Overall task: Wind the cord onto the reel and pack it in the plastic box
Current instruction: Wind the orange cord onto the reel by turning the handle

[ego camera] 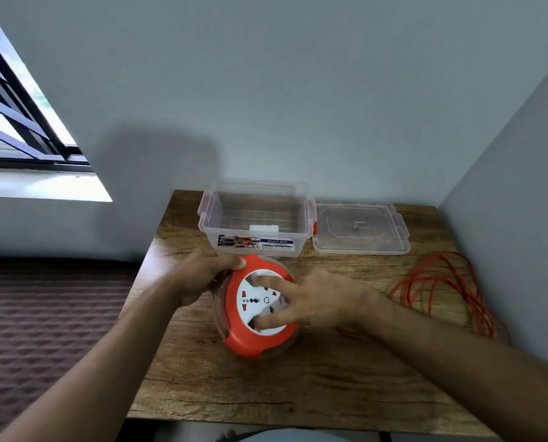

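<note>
An orange cord reel (250, 341) with a white socket face is tilted up above the middle of the wooden table (266, 384). My left hand (202, 275) grips its upper left rim. My right hand (317, 301) has its fingers curled into the cut-outs of the white centre. The orange cord (442, 288) lies in loose loops at the right of the table and runs under my right wrist toward the reel. The clear plastic box (256, 215) stands open just behind the reel.
The box's clear lid (360, 229) lies flat to the right of the box. Walls close off the table at the back and right. A bed with a brown quilted cover (43, 314) lies to the left, under a window (14, 116).
</note>
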### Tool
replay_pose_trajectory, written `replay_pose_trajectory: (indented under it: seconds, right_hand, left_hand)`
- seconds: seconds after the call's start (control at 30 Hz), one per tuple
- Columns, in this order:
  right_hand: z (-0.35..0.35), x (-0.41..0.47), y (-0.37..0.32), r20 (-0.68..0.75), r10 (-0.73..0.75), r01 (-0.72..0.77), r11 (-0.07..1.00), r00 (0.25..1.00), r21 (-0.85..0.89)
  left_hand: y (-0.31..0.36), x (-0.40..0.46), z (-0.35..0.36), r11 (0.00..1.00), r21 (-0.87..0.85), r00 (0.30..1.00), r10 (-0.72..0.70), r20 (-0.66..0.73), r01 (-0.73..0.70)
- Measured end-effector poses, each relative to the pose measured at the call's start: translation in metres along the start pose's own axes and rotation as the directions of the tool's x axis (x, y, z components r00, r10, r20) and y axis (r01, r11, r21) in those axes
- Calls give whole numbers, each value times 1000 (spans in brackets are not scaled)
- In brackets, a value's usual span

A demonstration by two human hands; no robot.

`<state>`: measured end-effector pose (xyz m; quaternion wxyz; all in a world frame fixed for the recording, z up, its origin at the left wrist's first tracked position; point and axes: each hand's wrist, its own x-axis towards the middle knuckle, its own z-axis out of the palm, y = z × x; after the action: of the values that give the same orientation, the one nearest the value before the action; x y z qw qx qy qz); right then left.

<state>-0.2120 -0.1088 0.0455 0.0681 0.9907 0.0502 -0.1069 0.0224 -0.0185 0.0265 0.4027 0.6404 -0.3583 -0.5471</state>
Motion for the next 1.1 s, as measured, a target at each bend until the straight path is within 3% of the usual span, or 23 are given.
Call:
replay_pose_trajectory:
  seconds: [0.17,0.27,0.33,0.37,0.43,0.47,0.53,0.57,0.63,0.7,0.73,0.77,0.83,0.87,0.93,1.0,1.1]
  right_hand:
    - [-8,17,2,64,-18,19,1000,998,-14]
    - [-9,20,-3,32,170,-171,985,985,28]
    - [-4,23,-6,10,405,-401,903,914,156]
    - [0,24,-8,5,547,-533,813,837,236]
    - [7,30,-14,19,799,-720,531,601,446]
    - [10,35,-18,67,882,-736,346,467,582]
    - [16,45,-26,248,930,-577,-48,272,815]
    - [19,49,-29,359,904,-449,-228,231,864]
    - [19,51,-32,555,793,-231,-508,251,830]
    - [16,45,-34,612,721,-203,-579,326,790]
    - [15,42,-33,586,728,-278,-517,356,810]
    - [15,38,-32,527,762,-400,-380,376,834]
    - [14,27,-29,304,856,-647,45,418,761]
    - [13,21,-26,164,862,-693,258,480,673]
    - [10,11,-20,-5,706,-604,610,709,513]
    - [9,6,-14,0,406,-386,868,914,312]
    - [9,3,-5,24,146,-148,978,989,145]
  left_hand:
    - [2,5,-1,998,-1,997,70,35,-70]
    - [-4,5,-4,995,36,995,95,-32,-94]
    - [-9,3,-2,996,6,994,94,-60,-94]
    - [-11,1,1,995,-41,993,90,-82,-93]
    - [-15,-3,9,983,-141,988,105,-109,-120]
    - [-17,-4,14,976,-160,985,131,-108,-148]
    - [-22,-6,23,967,-166,978,178,-107,-194]
    - [-24,-7,27,966,-169,977,181,-113,-198]
    - [-27,-9,31,970,-163,977,157,-142,-180]
    - [-29,-8,29,976,-165,977,111,-180,-141]
    - [-30,-7,28,981,-158,975,82,-205,-116]
    - [-28,-6,27,986,-142,970,56,-238,-91]
    - [-29,-2,21,992,-118,958,10,-286,-46]
    - [-30,0,18,995,-103,957,-13,-289,-17]
    - [-28,0,14,997,-68,962,-45,-268,28]
    - [-25,2,12,997,-54,969,-71,-237,60]
    - [-18,4,11,996,-45,979,-87,-182,80]
